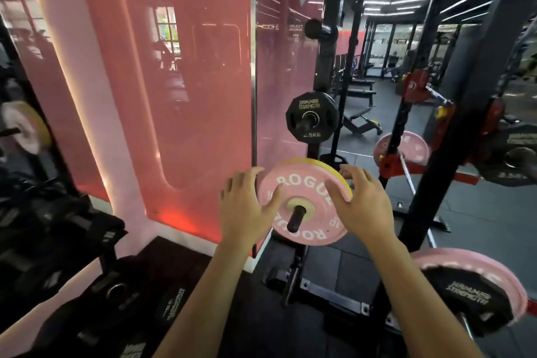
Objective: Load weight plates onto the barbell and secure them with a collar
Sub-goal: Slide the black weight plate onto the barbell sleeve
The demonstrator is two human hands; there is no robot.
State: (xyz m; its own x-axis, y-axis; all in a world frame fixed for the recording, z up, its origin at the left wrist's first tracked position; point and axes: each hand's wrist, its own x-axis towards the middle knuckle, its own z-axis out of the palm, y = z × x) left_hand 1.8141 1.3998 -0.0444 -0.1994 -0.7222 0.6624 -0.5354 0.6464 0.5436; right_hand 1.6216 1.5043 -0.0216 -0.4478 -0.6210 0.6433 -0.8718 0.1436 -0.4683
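Observation:
A pink ROGUE weight plate (305,183) hangs on a black storage peg (295,219) of the rack, with a yellow plate (302,161) directly behind it. My left hand (247,206) is at the plate's left edge, fingers spread and fairly straight, thumb lying on the pink face. My right hand (360,203) curls over the plate's right rim, thumb on the face. At the lower right, the near end of the barbell carries a pink plate (453,256) with a black Hammer Strength plate (465,296) outside it. No collar is visible.
A black 2.5 kg plate (312,116) sits on a higher peg. The black rack upright (436,183) stands to my right, with another pink plate (412,148) beyond it. Black plates (116,291) are stacked at the lower left under a pink mirrored wall (174,96).

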